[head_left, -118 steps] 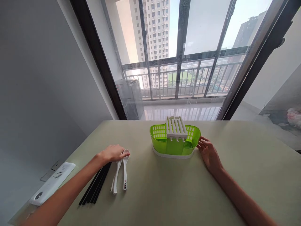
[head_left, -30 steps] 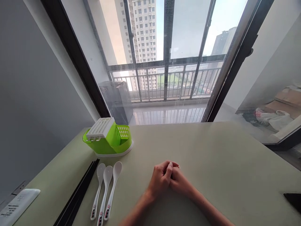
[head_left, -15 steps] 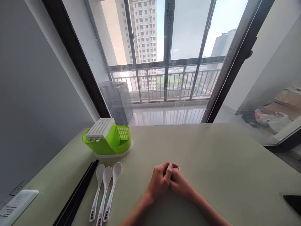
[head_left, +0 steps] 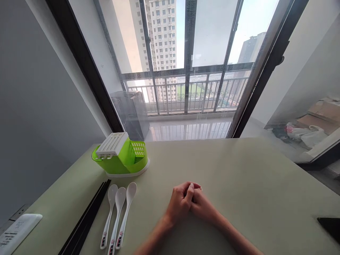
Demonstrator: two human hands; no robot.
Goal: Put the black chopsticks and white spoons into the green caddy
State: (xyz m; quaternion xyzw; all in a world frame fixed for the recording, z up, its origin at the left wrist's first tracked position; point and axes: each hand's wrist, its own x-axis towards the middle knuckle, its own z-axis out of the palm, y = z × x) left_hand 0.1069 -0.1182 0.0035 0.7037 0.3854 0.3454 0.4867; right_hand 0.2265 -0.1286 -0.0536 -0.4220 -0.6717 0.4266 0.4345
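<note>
My left hand (head_left: 178, 202) and my right hand (head_left: 203, 204) rest clasped together on the pale green table (head_left: 239, 177). The left fingers fold over the right hand, and its thumb lies on top. My right hand is closed, its fingers mostly hidden inside the left. No object shows in either hand. To the left lie three white spoons (head_left: 118, 205) side by side, bowls pointing away from me, with printed marks on the handles. Beside them is a bundle of black chopsticks (head_left: 89, 216). Behind these stands a bright green utensil holder (head_left: 117, 165) with a white slotted top and a white base.
A white object with dark markings (head_left: 20, 232) sits at the table's left edge. A black object (head_left: 330, 226) lies at the right edge. Beyond the table are a framed glass window (head_left: 188, 56), a grey box-like item (head_left: 131, 113) on the balcony, and cardboard boxes with bags (head_left: 318, 120).
The view shifts very slightly. My hands stay clasped in the same place, and the objects on the table have not moved.
</note>
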